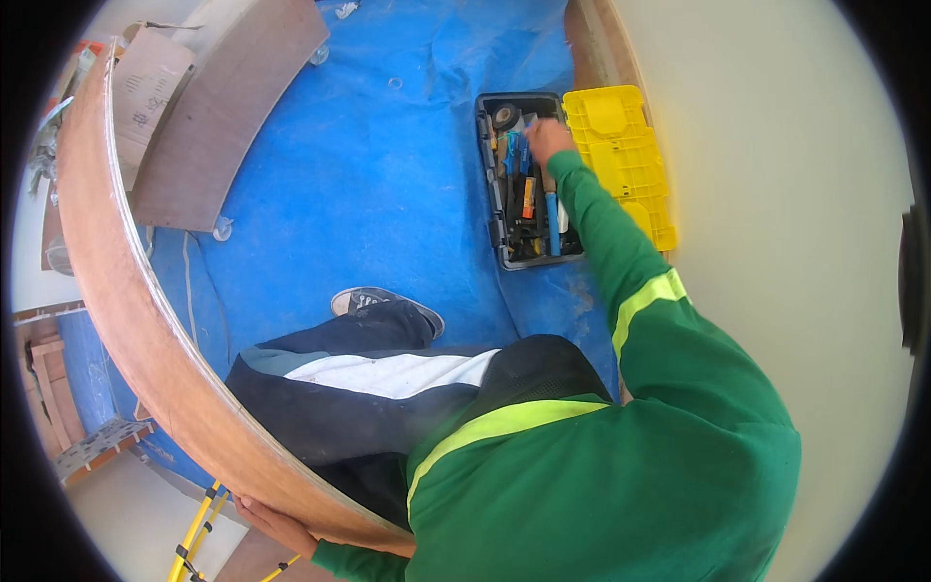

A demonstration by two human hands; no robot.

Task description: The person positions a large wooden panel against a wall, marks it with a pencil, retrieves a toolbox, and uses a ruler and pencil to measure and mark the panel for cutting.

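Observation:
My right hand point(550, 141) reaches into the upper right part of a black toolbox point(485, 209). Its fingers are curled over blue-handled tools, and what they pinch, if anything, is too small to make out. Inside lie a roll of black tape point(505, 117), an orange-labelled item point(529, 198), a tool with a blue handle point(552, 223) and several other hand tools. The yellow lid point(621, 145) is swung back to the right. My left hand point(276, 527) lies flat, fingers stretched out, against the outer face of a curved wooden panel point(160, 335).
Blue sheeting point(388, 175) covers the floor. A brown curved board point(233, 116) and a cardboard piece point(150, 87) stand at the upper left. Yellow poles point(199, 533) are beyond the panel at the lower left. A pale wall point(776, 194) rises on the right, close to the toolbox.

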